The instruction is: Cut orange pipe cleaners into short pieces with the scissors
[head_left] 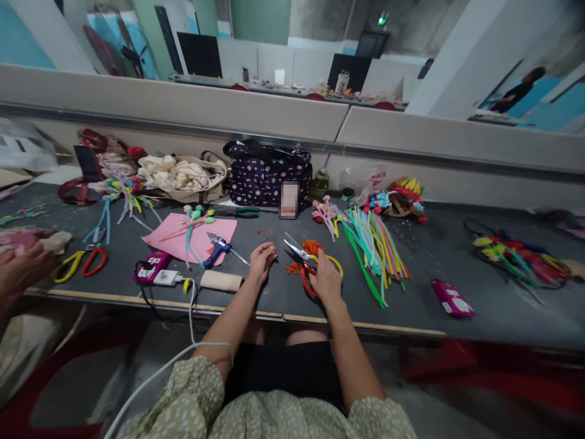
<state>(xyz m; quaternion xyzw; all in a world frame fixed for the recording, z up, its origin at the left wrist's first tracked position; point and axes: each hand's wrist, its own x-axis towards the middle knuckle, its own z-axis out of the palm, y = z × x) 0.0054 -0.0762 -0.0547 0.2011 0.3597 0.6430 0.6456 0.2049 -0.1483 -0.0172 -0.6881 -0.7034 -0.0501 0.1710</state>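
Observation:
My right hand (328,279) is closed on the handles of a pair of scissors (297,249), one loop red and one yellow. The blades point up and left, parted a little. Small orange cut pieces (311,246) lie in a pile beside the scissors, and more are scattered close by. To the left, my left hand (262,261) is held with its fingers pinched together above the table; whatever may be between the fingertips is too small to make out. A bundle of colourful pipe cleaners (377,247) lies right of my right hand.
A blue glue gun (217,250) lies on pink paper (169,231), near a beige roll (222,281) and a white cable. A dotted bag (256,177) stands behind. At left, another person's hand (27,265) is near other scissors (94,261). A purple box (452,299) sits right.

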